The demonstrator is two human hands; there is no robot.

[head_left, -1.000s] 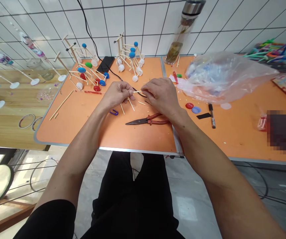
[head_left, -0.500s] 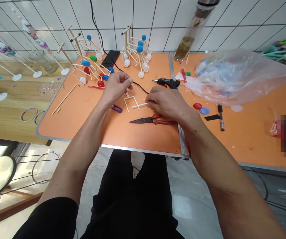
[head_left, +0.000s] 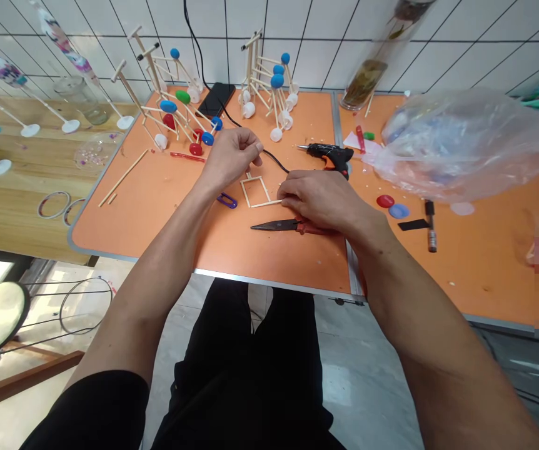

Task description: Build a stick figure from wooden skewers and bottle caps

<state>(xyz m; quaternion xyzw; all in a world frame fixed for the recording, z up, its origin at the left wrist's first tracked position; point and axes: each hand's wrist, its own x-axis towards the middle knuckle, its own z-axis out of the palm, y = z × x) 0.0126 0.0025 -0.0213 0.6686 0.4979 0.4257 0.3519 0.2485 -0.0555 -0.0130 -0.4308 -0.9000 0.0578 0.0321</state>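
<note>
A small square frame of thin wooden sticks [head_left: 246, 195] lies on the orange table. My left hand [head_left: 232, 156] is closed at its far side, fingertips pinched over a short stick that rises from the frame. My right hand [head_left: 314, 195] pinches a thin wooden stick [head_left: 268, 203], whose free end lies along the frame's near side. Whether that end touches the frame's corner I cannot tell. Needle-nose pliers [head_left: 275, 225] with red handles lie just below my right hand, which partly covers them. Beyond it rests a black hot glue gun [head_left: 328, 152].
Stick models with coloured discs [head_left: 176, 112] and a second such group [head_left: 276, 81] stand at the back, beside a black phone [head_left: 216, 100]. A purple clip [head_left: 227, 200] lies near my left wrist. On the right are a plastic bag [head_left: 466, 147] and a marker [head_left: 431, 228].
My right hand has brought the stick's free end against the near side of the frame, which now looks like a closed square. My left hand keeps its pinch. The view has shifted slightly.
</note>
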